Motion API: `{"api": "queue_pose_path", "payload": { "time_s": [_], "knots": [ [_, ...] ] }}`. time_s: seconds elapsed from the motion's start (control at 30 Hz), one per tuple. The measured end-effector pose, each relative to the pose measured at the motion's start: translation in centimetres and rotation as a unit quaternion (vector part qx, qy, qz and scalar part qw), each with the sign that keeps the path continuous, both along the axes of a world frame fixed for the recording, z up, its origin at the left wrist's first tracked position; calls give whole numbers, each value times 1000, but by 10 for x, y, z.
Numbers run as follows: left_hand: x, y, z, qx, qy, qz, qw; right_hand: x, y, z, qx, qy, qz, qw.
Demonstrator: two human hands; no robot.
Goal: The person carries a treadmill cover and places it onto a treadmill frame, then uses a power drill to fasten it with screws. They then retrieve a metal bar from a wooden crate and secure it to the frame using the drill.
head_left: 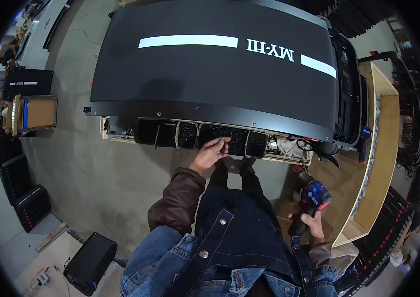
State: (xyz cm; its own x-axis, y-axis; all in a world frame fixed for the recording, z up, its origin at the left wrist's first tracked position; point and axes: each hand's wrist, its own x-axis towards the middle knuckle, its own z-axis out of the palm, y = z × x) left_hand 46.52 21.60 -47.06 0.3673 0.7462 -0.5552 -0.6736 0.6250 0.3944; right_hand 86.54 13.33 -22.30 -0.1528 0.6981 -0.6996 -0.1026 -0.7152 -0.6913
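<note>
My left hand is at the front edge of a row of black bins, its fingers curled together; whatever they may pinch is too small to make out. Dark small pieces, perhaps screws, fill some of these bins. In my right hand is a blue and black cordless drill, held by its handle, its nose pointing up and away from me. Above the bins lies a large black panel with white stripes and upside-down lettering. Screw heads or holes dot its near edge strip.
A long wooden box stands to the right, close to the drill. Another blue tool hangs by the panel's right end. At left are a cart with cardboard and black cases. A black case lies at lower left.
</note>
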Motion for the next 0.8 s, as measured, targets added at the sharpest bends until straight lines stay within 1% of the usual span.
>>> {"api": "queue_pose_path", "payload": {
  "time_s": [0.03, 0.07, 0.17, 0.23, 0.27, 0.3, 0.33, 0.37, 0.43, 0.57, 0.63, 0.67, 0.7, 0.73, 0.77, 0.8],
  "knots": [
    [7, 1, 16, 10, 41, -22, 999, -8, 8, -2, -9, -35, 42, 998],
    [15, 2, 32, 7, 40, -27, 999, -25, 15, -8, -7, -56, 6, 998],
    [31, 0, 79, 31, 26, -35, 999, -54, 36, -21, 15, 18, 1, 1000],
    [38, 0, 97, 35, 16, -47, 998, -73, 44, -7, 38, 40, 14, 998],
    [42, -4, 108, 38, -20, -34, 999, -80, 48, 1, 58, 37, 29, 997],
    [44, -5, 118, 41, -55, -22, 997, -83, 50, 6, 61, 37, 22, 997],
    [46, -6, 129, 34, -63, -19, 997, -85, 51, 11, 60, 27, 42, 997],
    [48, -9, 134, 36, -65, -25, 997, -86, 50, 15, 57, 15, 64, 996],
    [50, -11, 140, 39, -132, -20, 990, -88, 46, 19, 66, 12, 58, 996],
    [53, -11, 142, 54, -159, -46, 985, -86, 40, 26, 67, 21, 64, 995],
    [56, -11, 148, 66, -122, -56, 989, -88, 35, 33, 69, 18, 49, 996],
    [57, -9, 151, 68, -124, -61, 988, -87, 34, 35, 70, 15, 37, 997],
    [57, -7, 159, 126, -28, -79, 989, -84, 33, 34, 72, 13, 31, 997],
    [58, -6, 167, 180, 68, -96, 977, -80, 29, 33, 77, -5, 31, 997],
    [61, -2, 176, 181, 64, -104, 976, -76, 26, 32, 83, -24, 29, 996],
    [67, 4, 186, 257, 168, -117, 945, -71, 24, 32, 85, -28, 20, 996]
  ]
}}
